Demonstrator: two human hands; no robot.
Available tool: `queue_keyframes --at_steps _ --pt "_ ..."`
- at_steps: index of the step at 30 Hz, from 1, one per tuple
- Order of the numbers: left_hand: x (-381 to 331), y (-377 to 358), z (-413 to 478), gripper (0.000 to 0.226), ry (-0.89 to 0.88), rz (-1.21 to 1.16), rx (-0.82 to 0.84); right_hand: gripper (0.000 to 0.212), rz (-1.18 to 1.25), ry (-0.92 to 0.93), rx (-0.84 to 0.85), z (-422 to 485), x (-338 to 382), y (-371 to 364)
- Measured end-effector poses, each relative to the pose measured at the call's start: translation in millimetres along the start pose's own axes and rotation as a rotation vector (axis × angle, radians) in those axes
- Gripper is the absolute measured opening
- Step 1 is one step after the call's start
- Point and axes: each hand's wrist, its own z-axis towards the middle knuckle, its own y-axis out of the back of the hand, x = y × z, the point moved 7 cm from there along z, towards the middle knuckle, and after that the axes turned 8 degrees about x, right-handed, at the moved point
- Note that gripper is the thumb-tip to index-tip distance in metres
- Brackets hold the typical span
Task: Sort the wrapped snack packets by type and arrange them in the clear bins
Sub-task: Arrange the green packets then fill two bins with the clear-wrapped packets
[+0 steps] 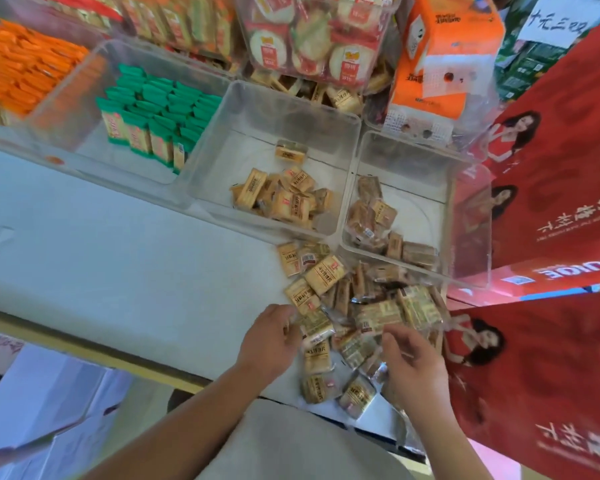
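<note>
Tan packets [378, 315] heaped on counter [118, 254] right under my hands, so both reach w/o stretching. L hand [271, 337] curls on one packet [314, 327] at heap's edge; R hand [413, 372] hangs loose above, grasping nothing visible. Beyond: paler type in mid bin [274, 109], darker type in right bin [406, 157].

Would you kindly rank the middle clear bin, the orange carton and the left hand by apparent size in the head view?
1. middle clear bin
2. orange carton
3. left hand (nearer the camera)
</note>
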Motion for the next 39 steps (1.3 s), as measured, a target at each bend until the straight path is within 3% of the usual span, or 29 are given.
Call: queue_keyframes --at_steps 2,4,7,10,13,16,19,23,26,29,32,35,37,39 --pt "-6 -17 -2 0.066 -0.041 0.157 0.169 0.016 0.048 0.016 -0.054 -9 -7 5" --pt "-9 -21 -4 0.073 -0.046 0.277 0.193 0.014 0.093 0.022 -0.051 -14 -8 1" --pt "-8 -19 0 0.058 -0.021 0.271 0.155 0.016 0.141 0.005 0.021 -17 -13 -13" --pt "-10 -10 -4 0.033 -0.008 0.100 0.115 0.012 0.142 -0.030 0.047 -18 -19 -18" --pt "2 7 -5 0.015 0.059 0.011 0.023 0.014 0.073 0.007 -0.118 -14 -11 3" --pt "24 17 0 0.022 0.144 0.050 -0.025 0.037 -0.159 0.158 -0.343 6 15 34" --pt "32 18 2 0.024 0.184 0.021 -0.018 0.062 -0.325 0.076 -0.302 52 16 47" --pt "44 8 2 0.054 0.215 -0.005 0.021 0.070 -0.284 -0.127 -0.132 82 -8 46" --pt "54 0 3 0.091 0.307 -0.136 0.044 0.069 -0.278 -0.032 -0.124 80 -8 43" --pt "52 -9 5 0.106 0.389 -0.234 0.084 0.066 -0.287 -0.031 -0.179 66 0 46" --pt "48 -15 7 0.104 0.414 -0.351 0.074 0.063 -0.287 0.039 -0.258 42 23 54" --pt "42 -18 6 0.078 0.399 -0.453 0.077 0.058 -0.167 0.052 -0.109 31 28 34" --pt "37 -17 4 0.061 0.325 -0.430 0.069 0.059 -0.278 0.060 0.003 32 18 13" --pt "34 -12 0 0.061 0.242 -0.381 0.033 0.058 -0.375 0.058 -0.002 34 7 5"
